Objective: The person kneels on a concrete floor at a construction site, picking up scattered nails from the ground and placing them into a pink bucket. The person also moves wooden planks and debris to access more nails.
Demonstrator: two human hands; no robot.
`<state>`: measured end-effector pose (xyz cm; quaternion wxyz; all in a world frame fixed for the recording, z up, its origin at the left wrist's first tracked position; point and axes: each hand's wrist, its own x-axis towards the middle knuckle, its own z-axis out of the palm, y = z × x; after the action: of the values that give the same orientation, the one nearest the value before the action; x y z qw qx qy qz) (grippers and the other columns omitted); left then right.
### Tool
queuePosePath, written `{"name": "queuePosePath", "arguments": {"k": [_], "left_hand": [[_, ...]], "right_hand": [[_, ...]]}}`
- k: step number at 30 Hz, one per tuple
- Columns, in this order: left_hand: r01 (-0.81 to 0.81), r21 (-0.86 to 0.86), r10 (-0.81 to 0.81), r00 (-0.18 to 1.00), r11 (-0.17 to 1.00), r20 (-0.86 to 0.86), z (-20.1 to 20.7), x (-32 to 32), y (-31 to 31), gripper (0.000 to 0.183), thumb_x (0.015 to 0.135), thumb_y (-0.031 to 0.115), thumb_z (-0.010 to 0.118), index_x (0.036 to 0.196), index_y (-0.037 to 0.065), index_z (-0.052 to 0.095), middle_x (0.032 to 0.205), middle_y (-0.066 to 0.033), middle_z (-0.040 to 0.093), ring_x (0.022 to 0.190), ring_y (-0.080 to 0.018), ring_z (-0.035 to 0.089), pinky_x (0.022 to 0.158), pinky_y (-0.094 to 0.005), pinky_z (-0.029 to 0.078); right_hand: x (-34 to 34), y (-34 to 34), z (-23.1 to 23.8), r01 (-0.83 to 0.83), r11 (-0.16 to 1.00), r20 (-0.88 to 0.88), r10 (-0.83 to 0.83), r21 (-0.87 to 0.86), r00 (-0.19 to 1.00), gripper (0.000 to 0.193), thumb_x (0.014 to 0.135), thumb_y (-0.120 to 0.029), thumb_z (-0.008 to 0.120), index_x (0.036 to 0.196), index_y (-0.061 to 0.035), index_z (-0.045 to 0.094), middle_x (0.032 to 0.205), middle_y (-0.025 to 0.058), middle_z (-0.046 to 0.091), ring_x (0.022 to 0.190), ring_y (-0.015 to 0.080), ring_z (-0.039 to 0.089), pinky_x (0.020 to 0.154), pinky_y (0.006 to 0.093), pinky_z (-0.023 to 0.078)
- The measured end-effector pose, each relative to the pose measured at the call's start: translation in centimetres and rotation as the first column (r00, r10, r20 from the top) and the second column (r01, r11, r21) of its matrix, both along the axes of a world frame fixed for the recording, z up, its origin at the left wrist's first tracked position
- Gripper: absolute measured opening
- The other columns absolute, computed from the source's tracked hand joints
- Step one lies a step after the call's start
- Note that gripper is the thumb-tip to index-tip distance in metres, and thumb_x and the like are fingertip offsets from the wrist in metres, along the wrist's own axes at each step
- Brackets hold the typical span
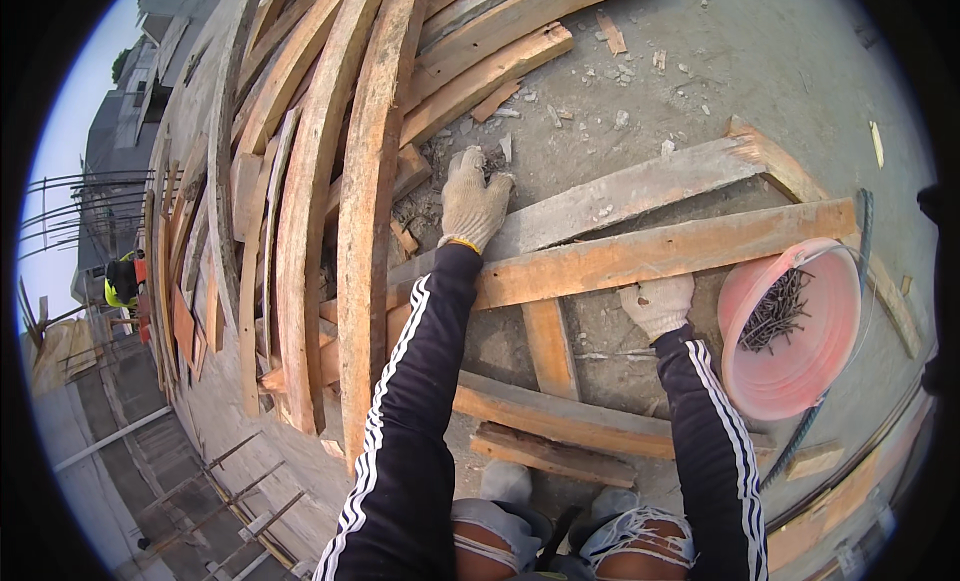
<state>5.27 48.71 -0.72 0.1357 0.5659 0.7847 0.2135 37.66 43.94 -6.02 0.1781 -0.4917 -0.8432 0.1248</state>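
Observation:
My left hand (475, 201), in a pale knitted work glove, reaches down to the rubble beside the stacked lumber. Its fingers curl toward small dark bits by the thumb, which I cannot make out. In a matching glove, my right hand (658, 303) is closed at the lower edge of a long wooden plank (670, 248), with its fingertips hidden. Behind that plank lies a grey, cement-stained board (630, 199). Close to my right hand, a pink bucket (735, 351) leans over, with many dark nails (776, 309) inside.
Long wooden beams (370, 181) are piled at the left. Shorter timbers (570, 416) lie before my feet, and a steel bar (800, 436) runs past the bucket. Wood chips and broken bits (610, 31) litter the concrete. Rebar (85, 186) sticks out far left, near a person in a bright vest (118, 286).

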Motion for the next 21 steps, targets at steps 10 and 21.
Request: {"name": "queuePosePath", "arguments": {"k": [10,21], "left_hand": [[-0.231,-0.164,0.183,0.947,0.959,-0.265,-0.7,-2.4,1.6,0.043,0.092,0.029,0.074,0.117,-0.001,0.055,0.127,-0.0276,0.058,0.104,-0.0481,0.069,0.09,-0.0531,0.057],[-0.288,-0.064,0.261,0.925,0.955,-0.276,-1.5,-2.3,1.7,0.04,0.089,0.025,0.078,0.115,0.002,0.057,0.119,-0.0259,0.063,0.106,-0.0467,0.068,0.09,-0.0524,0.057]], "right_hand": [[-0.2,0.2,1.0,-0.01,1.0,0.024,0.011,-0.016,1.0,0.039,0.079,-0.033,0.068,0.115,-0.0185,0.076,0.11,0.0073,0.075,0.103,0.0332,0.069,0.092,0.0494,0.053],[0.0,0.0,0.2,-0.008,1.0,0.011,0.008,-0.022,1.0,0.043,0.079,-0.037,0.069,0.117,-0.0196,0.076,0.114,0.0072,0.075,0.106,0.0326,0.069,0.094,0.0488,0.053]]}}
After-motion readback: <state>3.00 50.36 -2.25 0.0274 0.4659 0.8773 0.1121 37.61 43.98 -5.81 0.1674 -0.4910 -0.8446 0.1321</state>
